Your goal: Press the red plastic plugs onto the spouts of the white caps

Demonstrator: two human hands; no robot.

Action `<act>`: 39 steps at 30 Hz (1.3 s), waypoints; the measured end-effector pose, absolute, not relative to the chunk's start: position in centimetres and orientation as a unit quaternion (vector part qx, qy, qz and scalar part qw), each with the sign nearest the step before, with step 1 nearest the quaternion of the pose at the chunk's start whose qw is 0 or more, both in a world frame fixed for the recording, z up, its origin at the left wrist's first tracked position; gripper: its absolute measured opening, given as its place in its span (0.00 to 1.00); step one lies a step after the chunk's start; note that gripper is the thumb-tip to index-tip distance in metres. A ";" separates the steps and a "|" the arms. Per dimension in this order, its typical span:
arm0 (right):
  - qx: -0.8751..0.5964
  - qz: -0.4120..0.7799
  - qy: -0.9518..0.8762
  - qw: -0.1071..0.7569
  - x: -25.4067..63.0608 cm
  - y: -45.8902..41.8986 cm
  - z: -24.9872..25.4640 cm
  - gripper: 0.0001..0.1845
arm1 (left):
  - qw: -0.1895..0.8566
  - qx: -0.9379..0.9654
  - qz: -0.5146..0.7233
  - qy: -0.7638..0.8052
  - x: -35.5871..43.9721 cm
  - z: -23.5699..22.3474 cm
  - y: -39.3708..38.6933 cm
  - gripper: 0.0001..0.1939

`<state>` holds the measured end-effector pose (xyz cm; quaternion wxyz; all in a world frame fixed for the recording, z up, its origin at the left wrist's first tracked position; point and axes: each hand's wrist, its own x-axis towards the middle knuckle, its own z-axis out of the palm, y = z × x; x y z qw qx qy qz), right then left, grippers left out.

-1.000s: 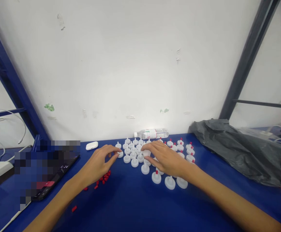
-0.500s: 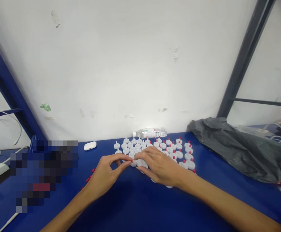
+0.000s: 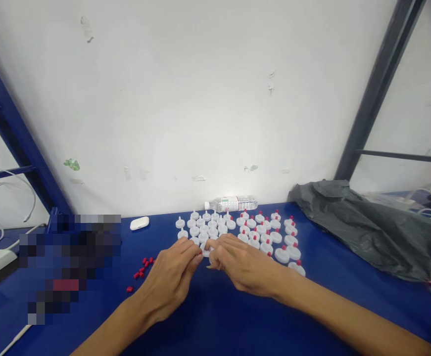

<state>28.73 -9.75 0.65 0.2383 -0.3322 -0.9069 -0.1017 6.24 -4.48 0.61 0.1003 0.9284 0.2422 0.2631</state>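
My left hand [image 3: 172, 272] pinches a small red cap [image 3: 201, 252] between thumb and fingertips. Facing it, my right hand [image 3: 241, 262] has its fingers curled around a white nozzle lid [image 3: 207, 254], mostly hidden by the fingers. Both sets of fingertips meet at the red cap, and whether it sits on the lid's spout I cannot tell. Behind the hands stand several white nozzle lids [image 3: 194, 231] with bare spouts. To the right are several more lids with red caps [image 3: 275, 237] on their spouts. Loose red caps [image 3: 141, 270] lie left of my left hand.
A clear plastic bottle [image 3: 232, 203] lies along the wall at the back. A white earbud case [image 3: 139, 223] sits on the blue table [image 3: 215, 326]. At right spreads a dark grey plastic bag [image 3: 371, 230]. A blurred-out area covers the left, near a white cable [image 3: 15, 341].
My hands have drawn closer together and a little nearer to me. The fingers of both have curled in tighter at the red cap. More loose caps and lids show now.
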 end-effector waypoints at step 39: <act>-0.493 -0.087 -0.841 0.203 35.7 -5.6 1.5 0.20 | 0.155 0.903 0.046 0.398 1.3 3.1 1.7 0.11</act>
